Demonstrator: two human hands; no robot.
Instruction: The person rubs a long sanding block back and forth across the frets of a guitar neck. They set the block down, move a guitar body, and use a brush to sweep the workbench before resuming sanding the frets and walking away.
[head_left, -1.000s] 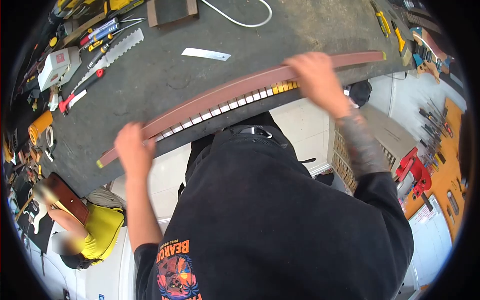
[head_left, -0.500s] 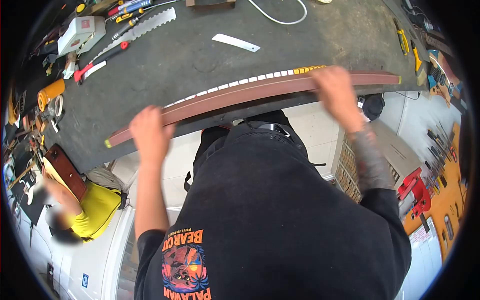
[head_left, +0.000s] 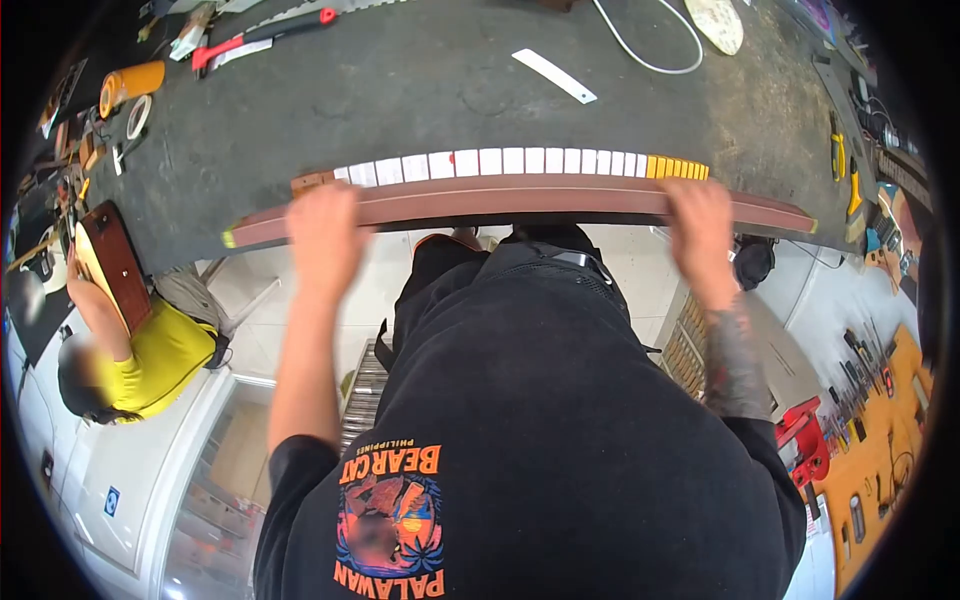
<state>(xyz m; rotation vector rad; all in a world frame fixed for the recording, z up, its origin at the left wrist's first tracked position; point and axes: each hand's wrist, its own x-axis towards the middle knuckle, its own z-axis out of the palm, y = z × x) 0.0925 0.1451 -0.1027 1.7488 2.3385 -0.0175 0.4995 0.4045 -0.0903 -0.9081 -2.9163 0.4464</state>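
A long reddish-brown beam [head_left: 510, 197] with yellowish ends lies lengthwise along the bench's near edge. My left hand [head_left: 328, 232] is closed over it toward the left end, slightly blurred. Toward the right end, my right hand [head_left: 702, 235] grips the same beam, fingers over its far side. Just beyond the beam, and partly covered by it, runs a guitar-neck-like fretboard whose segments are covered with white tape [head_left: 498, 160] and, at the right, narrow yellow tape [head_left: 678, 167]. Its brown wooden end [head_left: 312, 181] shows near my left hand.
On the dark bench mat [head_left: 400, 85] lie a white blade [head_left: 554, 76], a white cable [head_left: 650, 65] and a red-handled tool [head_left: 262, 40]. Yellow-handled pliers [head_left: 838, 150] are at the right. At the left, a person in a yellow shirt [head_left: 175, 355] holds a brown guitar body [head_left: 115, 265].
The beam has gone from tilted to nearly level in view, nearer me, uncovering more of the taped segments. Both hands moved with it. The camera view has also shifted.
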